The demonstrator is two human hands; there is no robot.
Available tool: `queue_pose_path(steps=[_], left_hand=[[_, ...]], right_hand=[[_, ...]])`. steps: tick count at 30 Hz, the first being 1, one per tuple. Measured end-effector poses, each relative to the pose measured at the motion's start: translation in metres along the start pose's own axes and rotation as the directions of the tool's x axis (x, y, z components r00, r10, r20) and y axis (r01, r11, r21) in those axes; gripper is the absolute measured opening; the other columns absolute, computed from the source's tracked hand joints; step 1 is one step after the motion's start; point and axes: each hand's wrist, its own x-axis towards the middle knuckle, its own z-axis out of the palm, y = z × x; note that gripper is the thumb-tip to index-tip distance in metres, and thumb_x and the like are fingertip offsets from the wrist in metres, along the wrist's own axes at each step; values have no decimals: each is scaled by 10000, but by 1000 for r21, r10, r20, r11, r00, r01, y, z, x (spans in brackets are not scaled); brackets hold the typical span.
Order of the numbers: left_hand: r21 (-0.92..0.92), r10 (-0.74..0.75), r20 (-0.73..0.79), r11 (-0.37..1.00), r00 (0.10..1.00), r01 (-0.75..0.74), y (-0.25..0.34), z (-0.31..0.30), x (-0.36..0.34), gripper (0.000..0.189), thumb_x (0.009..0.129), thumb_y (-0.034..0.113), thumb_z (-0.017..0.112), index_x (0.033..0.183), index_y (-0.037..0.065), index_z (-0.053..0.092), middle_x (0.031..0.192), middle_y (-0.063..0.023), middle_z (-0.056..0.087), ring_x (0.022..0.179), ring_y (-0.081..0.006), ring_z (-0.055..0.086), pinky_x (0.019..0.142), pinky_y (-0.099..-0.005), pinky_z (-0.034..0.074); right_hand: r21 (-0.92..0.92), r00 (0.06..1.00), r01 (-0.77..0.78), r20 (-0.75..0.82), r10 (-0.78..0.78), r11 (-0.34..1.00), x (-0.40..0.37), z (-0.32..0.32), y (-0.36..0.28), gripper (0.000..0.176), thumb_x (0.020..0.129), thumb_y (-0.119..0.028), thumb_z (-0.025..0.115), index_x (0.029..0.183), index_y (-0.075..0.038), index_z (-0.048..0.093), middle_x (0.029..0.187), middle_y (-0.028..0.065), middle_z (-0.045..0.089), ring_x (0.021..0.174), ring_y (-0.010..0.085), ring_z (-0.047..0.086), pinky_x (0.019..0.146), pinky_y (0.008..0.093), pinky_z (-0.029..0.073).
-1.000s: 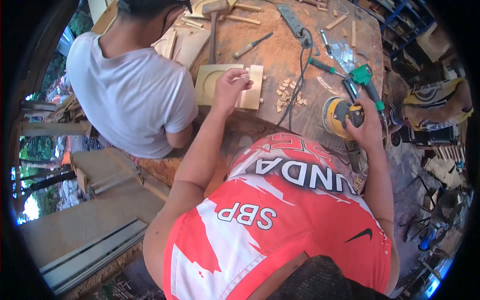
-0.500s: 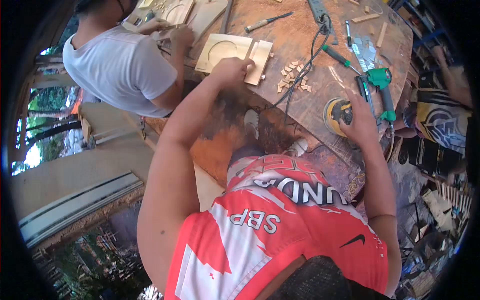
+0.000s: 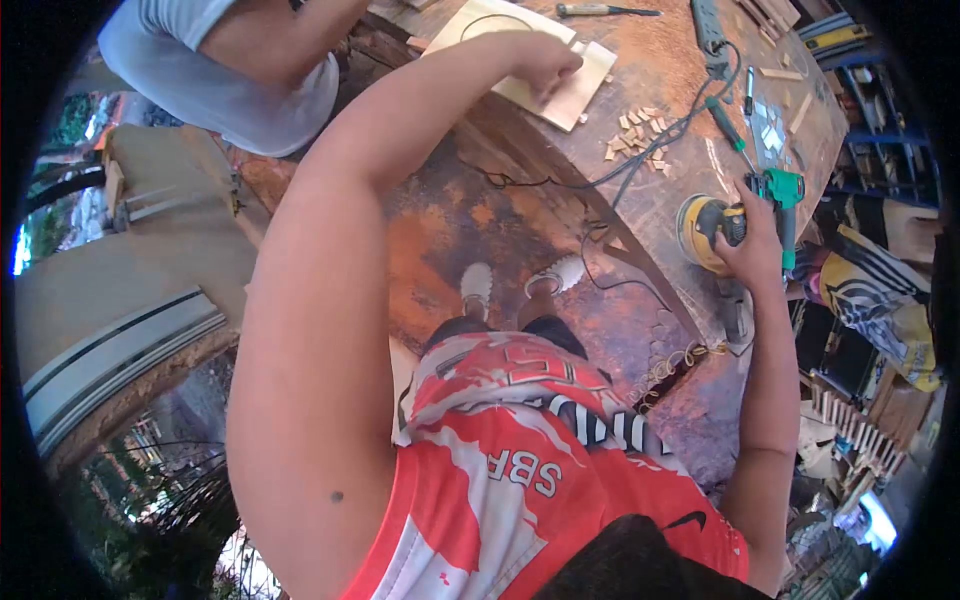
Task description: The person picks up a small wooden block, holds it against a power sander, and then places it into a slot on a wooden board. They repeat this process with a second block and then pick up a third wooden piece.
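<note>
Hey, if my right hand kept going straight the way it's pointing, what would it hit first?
Your right hand grips the sander. Straight beyond it, the green tool looks first in line, and close, though depth is hard to judge.

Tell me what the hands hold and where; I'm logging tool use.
The right hand grips the yellow sander by its top housing. The left hand presses on a pale wooden board; whether it grips it cannot be told.
</note>
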Motion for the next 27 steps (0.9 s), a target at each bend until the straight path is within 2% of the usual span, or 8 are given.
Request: queue_pose_path(steps=[1,2,4,8,14,21,23,27], left_hand=[[32,-53,-31,998,998,54,-8,0,1,323,748,195,751,1003,87,585,903,-126,666,855,-315,644,694,-427,480],[-110,-102,-91,990,991,92,-11,-8,-6,229,792,207,715,939,58,622,874,-128,669,810,-306,646,678,-415,484],[-95,-106,-142,991,984,93,-24,-10,-16,244,700,149,754,933,91,713,903,-115,691,870,-276,655,815,-407,500],[-165,-36,-292,986,956,-13,-12,1,-43,164,699,129,712,858,92,736,815,-143,701,771,-308,673,710,-403,524],[17,-107,-175,994,979,112,12,24,-30,200,689,182,696,865,104,752,855,-142,710,808,-314,680,726,-420,530],[58,11,25,998,1000,-12,15,5,-10,184,712,161,723,866,62,747,866,-167,711,808,-317,680,720,-428,526],[-205,-297,77,929,952,307,20,6,-4,193,702,121,739,867,20,736,870,-186,709,825,-328,679,720,-428,524],[-199,-302,24,933,953,301,22,4,-15,200,707,110,737,871,-5,727,881,-201,707,810,-348,675,710,-435,524]], right_hand=[[42,1000,-21,13,21,999,4,-1,-5,789,662,-120,761,1381,-116,434,1208,153,541,1137,350,519,999,417,413],[17,1000,-21,20,20,1000,9,-1,-11,789,662,-120,761,1381,-116,434,1208,153,541,1137,350,519,999,417,413],[-33,999,-12,52,13,999,18,0,-23,751,668,-110,747,1358,-104,452,1203,157,541,1116,346,529,977,414,430],[-34,996,-47,73,49,998,16,5,-31,712,674,-108,737,1335,-110,472,1201,151,544,1111,342,536,958,405,448],[-95,993,-116,17,119,989,13,12,-31,610,714,-148,732,1282,-127,510,1183,142,547,1099,334,554,942,402,460],[-87,991,-125,24,128,988,12,11,-35,551,736,-176,723,1248,-109,532,1167,145,558,1082,336,562,927,399,462],[-85,991,-126,26,128,988,10,11,-36,546,736,-180,722,1244,-107,534,1157,146,561,1078,336,563,924,398,463],[-114,991,-131,-20,129,985,10,15,-38,540,736,-178,720,1239,-108,538,1130,144,569,1072,331,565,927,398,458]])
